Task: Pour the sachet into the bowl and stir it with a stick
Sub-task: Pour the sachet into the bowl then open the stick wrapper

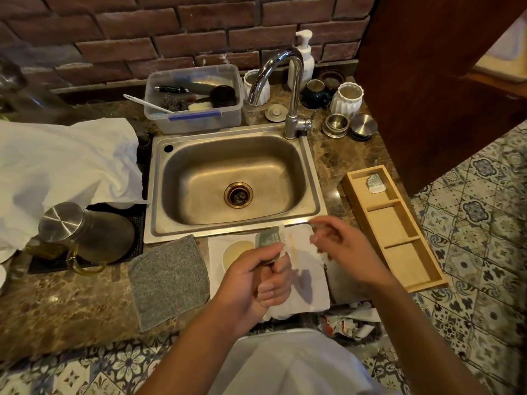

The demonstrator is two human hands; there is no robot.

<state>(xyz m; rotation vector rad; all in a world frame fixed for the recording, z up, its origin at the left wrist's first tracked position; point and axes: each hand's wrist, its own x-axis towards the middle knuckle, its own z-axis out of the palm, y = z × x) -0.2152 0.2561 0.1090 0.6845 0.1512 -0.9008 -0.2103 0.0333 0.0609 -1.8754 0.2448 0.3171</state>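
Note:
My left hand (256,283) is closed around a grey-green sachet (268,238), holding it upright just right of a small white bowl (235,252). The bowl sits on a white cloth (310,292) in front of the sink and is partly hidden by my left hand. A thin wooden stick (293,253) lies on the cloth, right of the sachet. My right hand (339,249) hovers above the cloth's right side, blurred, fingers apart and holding nothing.
A steel sink (236,178) with a tap lies behind the cloth. A grey mat (169,280) lies left of the bowl. A wooden tray (390,223) on the right holds another sachet (376,183). A steel jug (82,232), white fabric, and a plastic tub are at left and back.

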